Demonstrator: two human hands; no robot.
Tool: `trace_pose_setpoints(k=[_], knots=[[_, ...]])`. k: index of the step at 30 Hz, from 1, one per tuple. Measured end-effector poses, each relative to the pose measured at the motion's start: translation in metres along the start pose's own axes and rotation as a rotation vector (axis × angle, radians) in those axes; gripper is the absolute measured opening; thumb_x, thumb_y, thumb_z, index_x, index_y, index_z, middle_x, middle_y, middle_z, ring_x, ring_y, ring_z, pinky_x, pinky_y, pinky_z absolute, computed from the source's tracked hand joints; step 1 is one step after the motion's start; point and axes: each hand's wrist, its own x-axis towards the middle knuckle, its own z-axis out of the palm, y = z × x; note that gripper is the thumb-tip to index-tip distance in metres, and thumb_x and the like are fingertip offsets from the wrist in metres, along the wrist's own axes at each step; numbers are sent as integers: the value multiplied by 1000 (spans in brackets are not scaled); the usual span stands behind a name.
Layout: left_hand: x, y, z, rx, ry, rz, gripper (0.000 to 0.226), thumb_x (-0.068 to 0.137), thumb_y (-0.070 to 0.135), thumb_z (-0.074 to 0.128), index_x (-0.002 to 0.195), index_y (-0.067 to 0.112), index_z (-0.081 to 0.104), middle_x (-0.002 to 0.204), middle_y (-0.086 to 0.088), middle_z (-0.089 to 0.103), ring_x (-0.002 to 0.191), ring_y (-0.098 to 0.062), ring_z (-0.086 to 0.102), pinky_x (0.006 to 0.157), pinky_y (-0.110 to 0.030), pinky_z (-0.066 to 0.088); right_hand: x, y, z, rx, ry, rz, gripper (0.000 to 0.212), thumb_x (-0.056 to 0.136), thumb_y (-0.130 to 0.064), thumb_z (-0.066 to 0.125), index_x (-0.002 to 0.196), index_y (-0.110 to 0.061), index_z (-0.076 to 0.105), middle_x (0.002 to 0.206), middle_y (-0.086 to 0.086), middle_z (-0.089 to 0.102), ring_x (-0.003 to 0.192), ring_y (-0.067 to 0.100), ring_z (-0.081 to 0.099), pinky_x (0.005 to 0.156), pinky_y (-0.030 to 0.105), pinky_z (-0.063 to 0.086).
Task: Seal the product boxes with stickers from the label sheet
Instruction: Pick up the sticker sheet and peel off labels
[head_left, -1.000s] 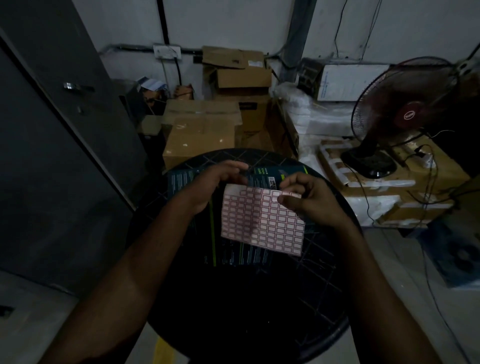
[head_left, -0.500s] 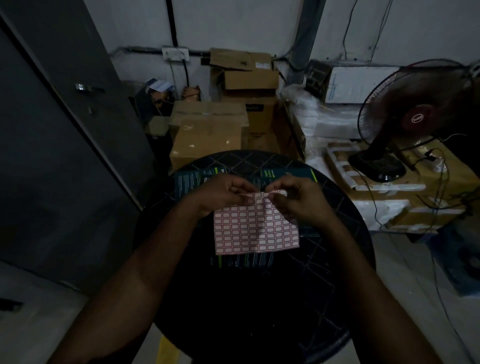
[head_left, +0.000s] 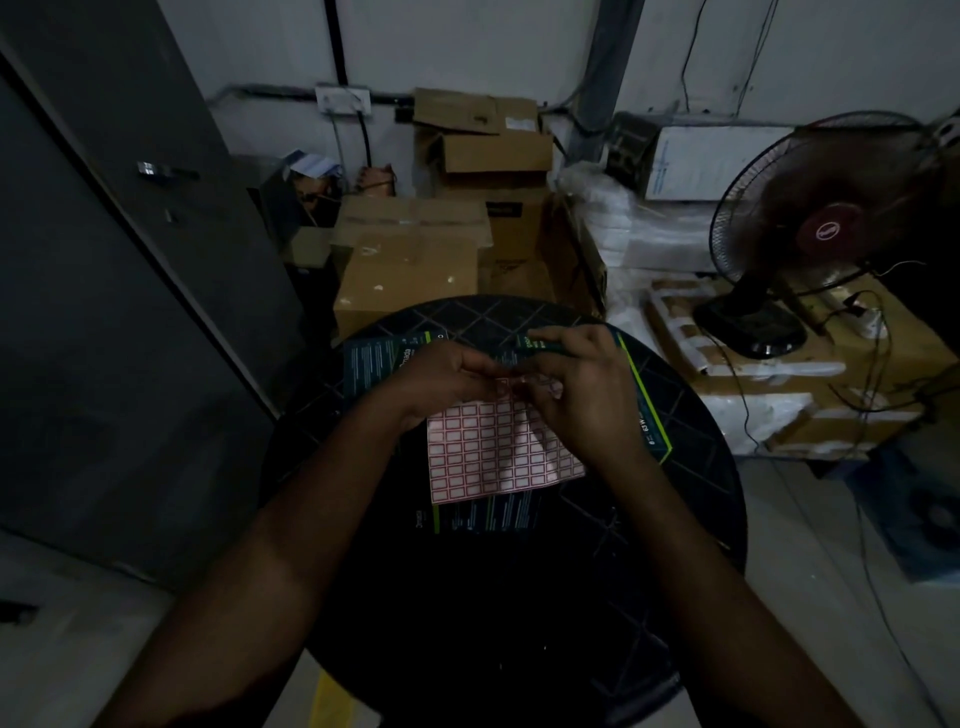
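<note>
A round black table (head_left: 519, 597) with a faint diamond grid filled the lower middle of the dim room. On it lay dark product boxes (head_left: 384, 358) with green edging. Over these boxes hung the label sheet (head_left: 493, 457), white with red-bordered stickers. The left hand (head_left: 441, 379) pinched the sheet's far edge with curled fingers. The right hand (head_left: 582, 395) pinched the same edge beside it, fingertips nearly meeting the left's. Beyond the table stood stacked cardboard cartons (head_left: 410, 260) against a pale wall. To the table's right a dark pedestal fan (head_left: 826, 228) rested on flat cartons. Left of the table rose a grey metal cabinet (head_left: 130, 286).
</note>
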Motion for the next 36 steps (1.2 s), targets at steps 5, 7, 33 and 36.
trace_pose_setpoints(k=[5,7,33,36], knots=[[2,1,-1,-8,-2,1,25,82,0,73,106,7,75,97,-6,77,88,-14,72,85,-24,56,2,-2,1,7,12,11,19,74,-23,84,92,-26,78,126,-9,65,110,22,51,83,46,50],[3,1,-2,4,4,2,24,83,1,73,106,7,75,96,-6,77,87,-14,72,83,-24,56,2,-3,3,16,29,10,16,74,-20,83,89,-23,79,126,-8,66,109,22,52,82,45,51],[2,5,-5,19,-3,6,20,85,4,71,101,15,75,100,-3,76,91,-8,70,79,-16,51,4,-8,6,305,-71,301,5,81,-20,79,76,-19,77,146,0,52,130,24,42,99,35,41],[1,5,-4,23,-3,0,18,86,6,71,101,14,75,100,-4,76,93,-12,71,80,-19,51,4,-5,4,316,-80,310,9,85,-21,75,76,-24,74,146,1,50,131,21,42,99,35,40]])
